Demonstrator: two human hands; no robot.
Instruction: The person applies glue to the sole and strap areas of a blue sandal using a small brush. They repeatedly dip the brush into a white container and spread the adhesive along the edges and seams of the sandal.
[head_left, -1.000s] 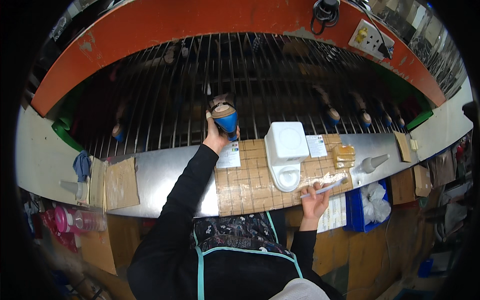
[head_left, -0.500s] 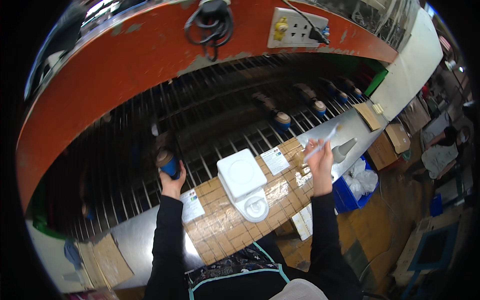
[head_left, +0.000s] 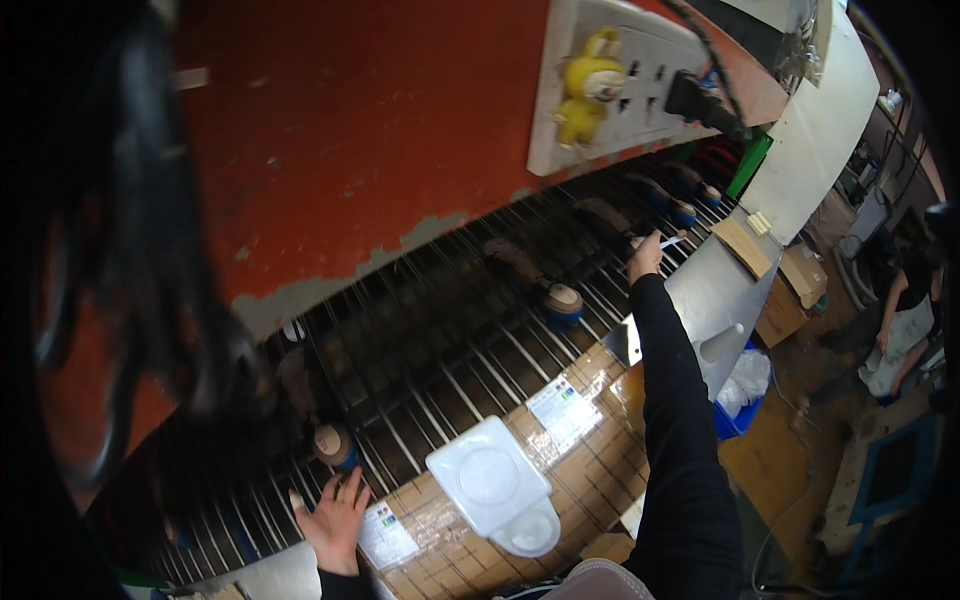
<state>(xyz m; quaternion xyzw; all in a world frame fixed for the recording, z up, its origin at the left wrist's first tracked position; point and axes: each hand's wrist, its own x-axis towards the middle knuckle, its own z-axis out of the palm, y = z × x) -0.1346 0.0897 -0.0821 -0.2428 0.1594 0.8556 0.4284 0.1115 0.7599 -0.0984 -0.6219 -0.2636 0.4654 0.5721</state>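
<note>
My left hand (head_left: 335,520) is open, fingers spread, just below a shoe (head_left: 334,443) with a tan round end and blue edge lying on the metal rods (head_left: 440,400). It holds nothing. My right arm reaches far right over the rods. My right hand (head_left: 645,258) is closed around a thin white brush (head_left: 674,241), its brownish tip pointing right. That hand covers the end of another shoe (head_left: 604,212); whether it grips this shoe is hidden. Between my hands, a white plastic container (head_left: 490,478) with a small round cup (head_left: 527,530) stands on the taped cardboard (head_left: 590,455).
More shoes lie along the rods, one mid-way (head_left: 562,302) and others (head_left: 704,193) far right. An orange panel (head_left: 400,120) with a socket strip (head_left: 640,80) overhangs the rods. Dark cables (head_left: 180,250) hang close at left. A grey cone (head_left: 720,345) and blue bin (head_left: 737,418) are at right.
My left hand has let go of the shoe and drawn back toward me. My right hand has moved away from me over the rods with the brush. The view has shifted closer to the orange panel.
</note>
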